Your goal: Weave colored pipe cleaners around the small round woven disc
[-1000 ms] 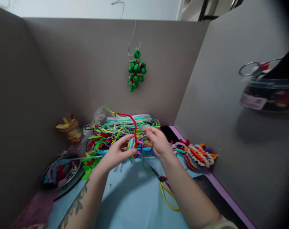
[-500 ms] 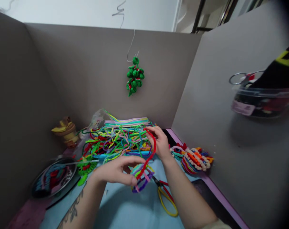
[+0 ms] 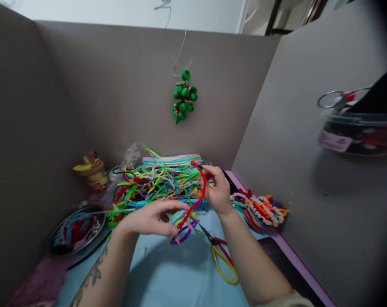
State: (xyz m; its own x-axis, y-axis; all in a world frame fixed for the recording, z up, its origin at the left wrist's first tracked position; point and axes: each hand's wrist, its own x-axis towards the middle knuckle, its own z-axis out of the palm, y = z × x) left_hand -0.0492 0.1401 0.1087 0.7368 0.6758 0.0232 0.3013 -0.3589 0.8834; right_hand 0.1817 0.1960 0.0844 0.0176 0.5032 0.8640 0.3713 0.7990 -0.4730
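Observation:
My left hand (image 3: 148, 220) pinches a small woven bundle of coloured pipe cleaners (image 3: 183, 222) just above the blue mat (image 3: 177, 277). My right hand (image 3: 218, 190) is closed on a red pipe cleaner (image 3: 200, 192), which arcs up from the bundle to my fingers. A tangled heap of loose coloured pipe cleaners (image 3: 155, 181) lies right behind both hands.
Scissors with yellow and red handles (image 3: 220, 254) lie on the mat beside my right forearm. A finished multicoloured woven piece (image 3: 260, 209) sits at the right, a round tin (image 3: 75, 230) and a yellow-brown figure (image 3: 90, 169) at the left. A green ornament (image 3: 183, 96) hangs on the grey partition.
Both hands dropped from the heap toward the mat with the bundle. My right hand has drawn the red pipe cleaner out to the right and up, away from the bundle.

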